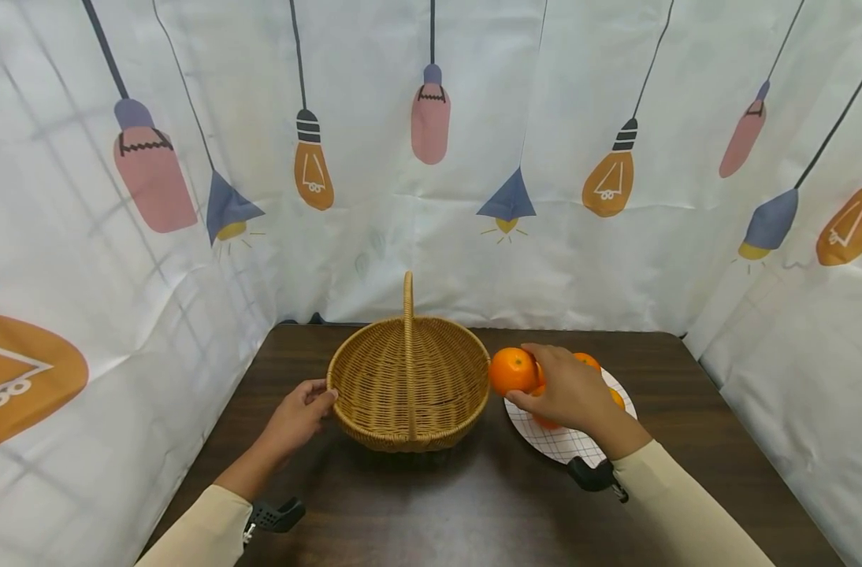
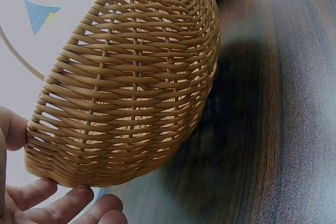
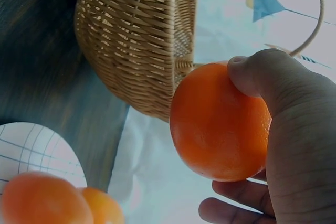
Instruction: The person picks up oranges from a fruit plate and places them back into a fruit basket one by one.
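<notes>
A wicker basket with a tall arched handle stands on the dark table, and nothing lies inside it in the head view. My left hand pinches its left rim between thumb and fingers; the left wrist view shows the thumb and fingertips at the woven edge. An orange is gripped in my right hand, just right of the basket's right rim and above the plate. In the right wrist view the thumb lies over the held orange, with fingers beneath.
Right of the basket is a white plate with a grid pattern. Several more oranges lie on it, partly hidden by my right hand. Behind the dark wooden table hangs a white curtain printed with lamps.
</notes>
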Tool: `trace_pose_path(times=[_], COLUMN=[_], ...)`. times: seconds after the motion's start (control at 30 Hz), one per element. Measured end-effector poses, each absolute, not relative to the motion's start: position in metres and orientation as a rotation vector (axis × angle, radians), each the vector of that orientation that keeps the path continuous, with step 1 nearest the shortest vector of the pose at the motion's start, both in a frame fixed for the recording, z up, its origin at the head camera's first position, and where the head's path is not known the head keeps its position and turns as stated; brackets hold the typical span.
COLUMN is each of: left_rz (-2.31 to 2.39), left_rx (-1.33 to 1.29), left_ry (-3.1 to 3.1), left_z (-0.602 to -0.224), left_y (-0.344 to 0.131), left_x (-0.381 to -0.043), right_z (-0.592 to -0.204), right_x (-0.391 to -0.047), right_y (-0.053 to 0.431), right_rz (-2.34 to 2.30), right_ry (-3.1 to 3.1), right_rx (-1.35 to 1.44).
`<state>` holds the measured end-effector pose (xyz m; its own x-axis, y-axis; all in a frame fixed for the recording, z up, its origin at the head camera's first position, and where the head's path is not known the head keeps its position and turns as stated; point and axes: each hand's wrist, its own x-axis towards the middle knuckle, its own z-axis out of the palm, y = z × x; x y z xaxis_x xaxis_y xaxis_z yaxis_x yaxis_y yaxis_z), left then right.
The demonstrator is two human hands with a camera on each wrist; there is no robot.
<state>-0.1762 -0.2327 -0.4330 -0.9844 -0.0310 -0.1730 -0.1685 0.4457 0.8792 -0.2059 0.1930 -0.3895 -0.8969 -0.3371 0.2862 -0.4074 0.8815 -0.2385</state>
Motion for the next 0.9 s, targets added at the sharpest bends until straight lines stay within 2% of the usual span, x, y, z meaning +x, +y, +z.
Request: trace_pose_path(times=[0.47, 0.9], left_rz=[1.583, 1.581], left_rx=[-0.190, -0.197], left_ry=[2.564, 2.570], left_z=[-0.436, -0.437], left_y=[-0.233, -0.233], left_x=[-0.177, -0.179], right_z=[-0.379, -0.386], right_x=[-0.209, -0.217], right_y=[0.176, 0.159], right_rz=[0.453, 0.422], right_ry=[-2.815, -2.810], right_rx=[0.613, 0.635])
